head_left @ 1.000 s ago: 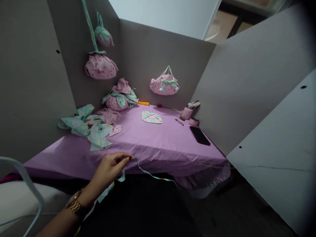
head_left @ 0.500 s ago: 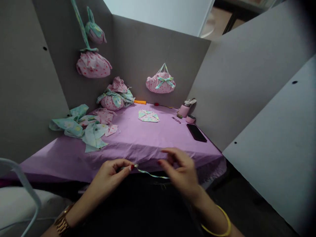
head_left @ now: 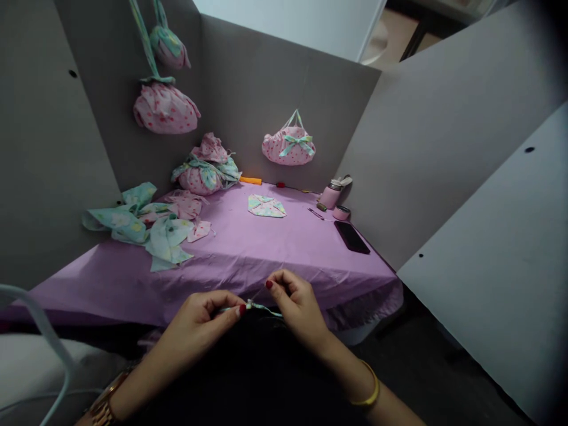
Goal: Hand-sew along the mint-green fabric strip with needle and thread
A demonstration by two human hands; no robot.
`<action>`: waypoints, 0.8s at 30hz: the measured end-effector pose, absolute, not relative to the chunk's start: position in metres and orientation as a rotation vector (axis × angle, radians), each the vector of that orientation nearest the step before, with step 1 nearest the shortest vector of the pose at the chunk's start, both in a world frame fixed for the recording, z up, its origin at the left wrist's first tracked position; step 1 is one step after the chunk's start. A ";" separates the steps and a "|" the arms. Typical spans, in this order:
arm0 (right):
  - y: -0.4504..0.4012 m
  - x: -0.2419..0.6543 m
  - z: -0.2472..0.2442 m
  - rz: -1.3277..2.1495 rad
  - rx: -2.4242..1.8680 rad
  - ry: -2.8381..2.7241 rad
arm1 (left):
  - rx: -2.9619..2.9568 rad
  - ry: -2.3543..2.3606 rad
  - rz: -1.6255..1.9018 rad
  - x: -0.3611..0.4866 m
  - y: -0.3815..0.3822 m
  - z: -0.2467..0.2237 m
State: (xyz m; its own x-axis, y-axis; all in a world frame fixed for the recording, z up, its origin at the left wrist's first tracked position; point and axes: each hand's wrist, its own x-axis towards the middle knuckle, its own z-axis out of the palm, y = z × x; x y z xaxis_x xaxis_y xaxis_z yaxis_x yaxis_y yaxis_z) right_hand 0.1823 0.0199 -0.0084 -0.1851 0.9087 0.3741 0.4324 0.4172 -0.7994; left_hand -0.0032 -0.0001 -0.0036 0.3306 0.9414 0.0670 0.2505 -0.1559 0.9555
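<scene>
Presently, left hand point(head_left: 202, 316) pinches a thin patterned cloth strip point(head_left: 267, 309) near its bunched end; right hand point(head_left: 299, 305), grip narrow, holds a fine thread-like line point(head_left: 259, 293).

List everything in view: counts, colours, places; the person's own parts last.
Tablecloth: 1, purple, centre
Panels: several, grey, around tablecloth
Hanging pouches: 3, pink and mint, at panels
Pouch pile: 1, pink and mint, back left
Loose fabric: several, mint and pink, left
Folded fabric: 1, mint patterned, on tablecloth
Orange object: 1, orange, back
Red object: 1, red, back
Bottle: 1, pink, back right
Spool: 1, green, by bottle
Round container: 1, pink, near bottle
Slim item: 1, pink, near spool
Phone: 1, black, right edge
Curved tube: 1, white, left foreground
Fabric strip: 1, mint, lower centre
Watch: 1, gold, left wrist
Bangle: 1, yellow, right wrist
Left hand: 1, red nail, pinching fabric strip
Right hand: 1, red nail, apparently pinching fine thread
</scene>
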 end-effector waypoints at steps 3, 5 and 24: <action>0.022 0.184 -0.013 0.708 -1.186 -1.733 | 1.628 1.102 0.908 -0.002 -0.001 -0.004; 0.019 0.183 -0.013 0.758 -1.169 -1.703 | 1.618 1.102 0.897 -0.002 -0.001 -0.004; 0.006 0.174 -0.009 1.208 -1.023 -1.607 | 1.656 1.089 0.792 -0.001 -0.002 -0.004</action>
State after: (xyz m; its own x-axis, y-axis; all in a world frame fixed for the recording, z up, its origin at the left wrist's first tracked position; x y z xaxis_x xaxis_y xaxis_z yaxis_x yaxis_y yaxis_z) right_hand 0.1743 0.0056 -0.0086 -0.2968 0.9422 0.1555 0.1127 0.1962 -0.9741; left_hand -0.0008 -0.0023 -0.0039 0.3896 0.9209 0.0101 0.2937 -0.1346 0.9464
